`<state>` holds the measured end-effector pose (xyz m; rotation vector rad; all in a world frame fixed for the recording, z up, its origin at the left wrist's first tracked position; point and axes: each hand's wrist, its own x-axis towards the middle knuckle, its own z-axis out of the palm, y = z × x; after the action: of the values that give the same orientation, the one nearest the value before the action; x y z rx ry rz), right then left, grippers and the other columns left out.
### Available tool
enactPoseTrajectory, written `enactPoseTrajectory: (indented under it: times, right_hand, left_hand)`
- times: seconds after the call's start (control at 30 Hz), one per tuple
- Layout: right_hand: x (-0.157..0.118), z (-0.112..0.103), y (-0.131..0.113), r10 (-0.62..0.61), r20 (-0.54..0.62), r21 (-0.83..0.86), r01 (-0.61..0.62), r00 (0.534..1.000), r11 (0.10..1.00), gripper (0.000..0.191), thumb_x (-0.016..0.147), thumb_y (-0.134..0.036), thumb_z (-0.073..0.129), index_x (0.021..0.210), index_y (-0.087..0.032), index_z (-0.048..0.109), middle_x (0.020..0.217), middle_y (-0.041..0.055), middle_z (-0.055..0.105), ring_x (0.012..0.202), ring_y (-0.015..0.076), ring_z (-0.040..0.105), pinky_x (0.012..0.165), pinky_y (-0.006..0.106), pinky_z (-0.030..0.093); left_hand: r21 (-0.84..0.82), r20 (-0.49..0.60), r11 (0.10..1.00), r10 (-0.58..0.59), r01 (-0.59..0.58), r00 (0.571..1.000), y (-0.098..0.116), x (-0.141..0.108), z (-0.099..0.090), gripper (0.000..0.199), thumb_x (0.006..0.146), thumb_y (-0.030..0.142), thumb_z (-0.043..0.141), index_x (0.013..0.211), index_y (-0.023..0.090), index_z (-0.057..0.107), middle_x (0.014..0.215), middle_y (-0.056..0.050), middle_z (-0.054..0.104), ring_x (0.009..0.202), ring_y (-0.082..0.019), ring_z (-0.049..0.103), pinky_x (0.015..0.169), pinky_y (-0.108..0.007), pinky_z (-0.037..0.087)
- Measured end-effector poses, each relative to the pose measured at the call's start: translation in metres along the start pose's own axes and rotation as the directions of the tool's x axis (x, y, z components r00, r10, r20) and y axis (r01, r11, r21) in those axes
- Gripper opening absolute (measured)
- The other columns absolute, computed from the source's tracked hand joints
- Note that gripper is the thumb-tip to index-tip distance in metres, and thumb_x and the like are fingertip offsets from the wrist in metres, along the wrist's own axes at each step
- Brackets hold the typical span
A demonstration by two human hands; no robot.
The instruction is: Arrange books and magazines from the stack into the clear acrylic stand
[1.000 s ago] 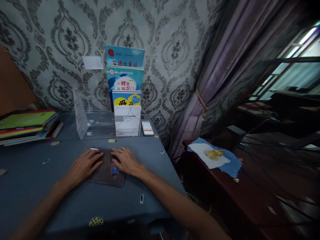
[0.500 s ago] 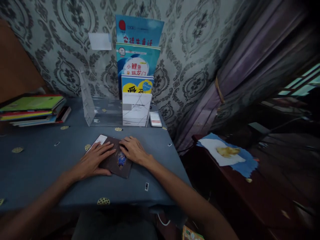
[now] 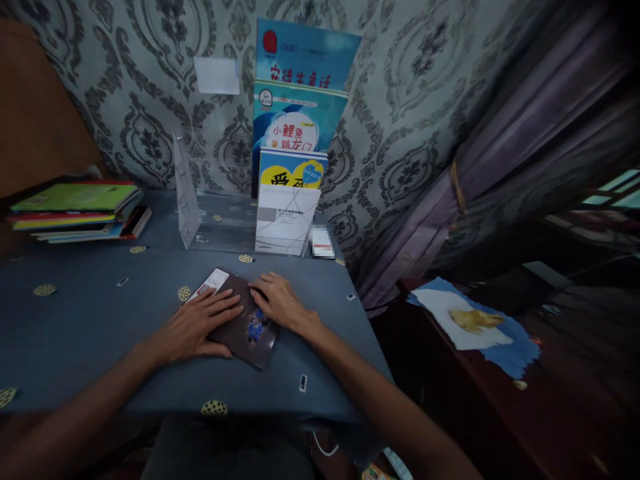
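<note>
A dark brown book (image 3: 239, 328) with a blue figure and a white strip at its upper left lies tilted on the blue tablecloth (image 3: 100, 320). My left hand (image 3: 200, 325) rests flat over its left part, fingers spread and thumb along the lower edge. On the upper right edge of the book lies my right hand (image 3: 281, 301), its fingers bent and touching the cover; its wrist hides part of that edge. Neither hand grips the book.
Behind the hands stands a clear rack (image 3: 187, 200) with a white book (image 3: 286, 223) and blue books (image 3: 305, 57). Stacked books (image 3: 75, 207) lie at the left. Right of the table, a blue cloth (image 3: 517, 357) lies on a dark red surface (image 3: 470, 380).
The view has shifted, so the rack and table items appear slightly further right. Both hands stay on the book, with little change in their pose.
</note>
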<state>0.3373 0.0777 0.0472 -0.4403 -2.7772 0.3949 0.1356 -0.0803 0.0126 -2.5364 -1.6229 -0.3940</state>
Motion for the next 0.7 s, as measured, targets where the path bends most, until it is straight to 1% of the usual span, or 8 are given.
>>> enactPoseTrajectory:
  times: [0.07, 0.13, 0.23, 0.3, 0.37, 0.5, 0.63, 0.7]
  right_hand:
    - [0.009, 0.005, -0.003, -0.098, 0.026, 0.040, 0.097, 0.995, 0.994, 0.028, 0.100, -0.014, 0.050, 0.123, -0.015, 0.067, 0.120, 0.0128, 0.071, 0.118, 0.0239, 0.060, 0.101, 0.040, 0.045]
    - [0.021, 0.012, -0.007, -0.209, 0.066, 0.086, 0.203, 0.976, 0.975, 0.035, 0.098, -0.010, 0.051, 0.130, -0.018, 0.062, 0.132, 0.0113, 0.067, 0.131, 0.0235, 0.053, 0.107, 0.042, 0.042]
    - [0.045, 0.024, -0.013, -0.298, 0.126, 0.137, 0.281, 0.946, 0.950, 0.039, 0.097, -0.010, 0.051, 0.134, -0.019, 0.059, 0.139, 0.0113, 0.063, 0.138, 0.0215, 0.049, 0.112, 0.042, 0.039]
    - [0.059, 0.031, -0.016, -0.287, 0.146, 0.144, 0.267, 0.947, 0.953, 0.037, 0.100, -0.013, 0.047, 0.135, -0.018, 0.059, 0.144, 0.0123, 0.060, 0.138, 0.0212, 0.049, 0.113, 0.041, 0.039]
    - [0.071, 0.036, -0.016, -0.240, 0.141, 0.137, 0.222, 0.960, 0.966, 0.035, 0.103, -0.016, 0.044, 0.135, -0.016, 0.060, 0.146, 0.0122, 0.058, 0.139, 0.0217, 0.048, 0.113, 0.042, 0.039]
    - [0.081, 0.044, -0.013, -0.145, 0.108, 0.128, 0.131, 0.983, 0.983, 0.034, 0.104, -0.020, 0.045, 0.135, -0.017, 0.060, 0.146, 0.0097, 0.059, 0.137, 0.0220, 0.051, 0.115, 0.044, 0.037]
    - [0.077, 0.046, -0.012, -0.163, 0.074, 0.085, 0.157, 0.984, 0.984, 0.034, 0.104, -0.019, 0.045, 0.135, -0.016, 0.060, 0.146, 0.0099, 0.059, 0.140, 0.0229, 0.048, 0.117, 0.046, 0.034]
    - [0.074, 0.043, -0.016, -0.230, 0.061, 0.056, 0.226, 0.971, 0.972, 0.034, 0.103, -0.016, 0.046, 0.134, -0.017, 0.061, 0.147, 0.0094, 0.058, 0.144, 0.0241, 0.042, 0.119, 0.049, 0.029]
  left_hand:
    - [-0.014, -0.004, 1.000, 0.004, -0.004, 1.000, 0.002, 0.002, -0.003, 0.082, 0.085, 0.074, 0.055, 0.151, 0.028, 0.044, 0.151, -0.011, 0.054, 0.143, -0.031, 0.046, 0.121, -0.054, 0.031]
    - [-0.018, -0.018, 0.999, 0.026, -0.027, 0.999, 0.006, 0.003, -0.006, 0.078, 0.086, 0.072, 0.056, 0.149, 0.026, 0.049, 0.148, -0.012, 0.057, 0.140, -0.031, 0.050, 0.118, -0.053, 0.037]
    - [-0.019, -0.058, 0.998, 0.059, -0.060, 0.997, 0.011, 0.005, -0.009, 0.066, 0.090, 0.065, 0.057, 0.140, 0.022, 0.058, 0.137, -0.012, 0.066, 0.132, -0.030, 0.058, 0.112, -0.049, 0.046]
    - [-0.014, -0.081, 0.998, 0.064, -0.066, 0.995, 0.012, 0.006, -0.008, 0.061, 0.091, 0.063, 0.057, 0.136, 0.022, 0.062, 0.131, -0.012, 0.069, 0.128, -0.029, 0.061, 0.110, -0.047, 0.048]
    - [-0.014, -0.094, 0.997, 0.068, -0.069, 0.993, 0.012, 0.005, -0.007, 0.061, 0.091, 0.063, 0.058, 0.136, 0.022, 0.062, 0.132, -0.012, 0.069, 0.128, -0.029, 0.061, 0.110, -0.047, 0.048]
    - [0.006, -0.125, 0.996, 0.092, -0.092, 0.988, 0.016, 0.004, -0.008, 0.057, 0.092, 0.058, 0.058, 0.134, 0.021, 0.062, 0.133, -0.011, 0.069, 0.129, -0.029, 0.060, 0.109, -0.048, 0.050]
    - [0.110, -0.206, 0.979, 0.189, -0.169, 0.960, 0.030, 0.004, -0.013, 0.030, 0.098, 0.039, 0.057, 0.113, 0.016, 0.070, 0.112, -0.008, 0.077, 0.110, -0.024, 0.071, 0.090, -0.036, 0.060]
    - [0.141, -0.261, 0.966, 0.248, -0.218, 0.933, 0.038, 0.007, -0.016, 0.018, 0.098, 0.028, 0.058, 0.103, 0.016, 0.070, 0.101, -0.006, 0.079, 0.099, -0.021, 0.073, 0.081, -0.031, 0.061]
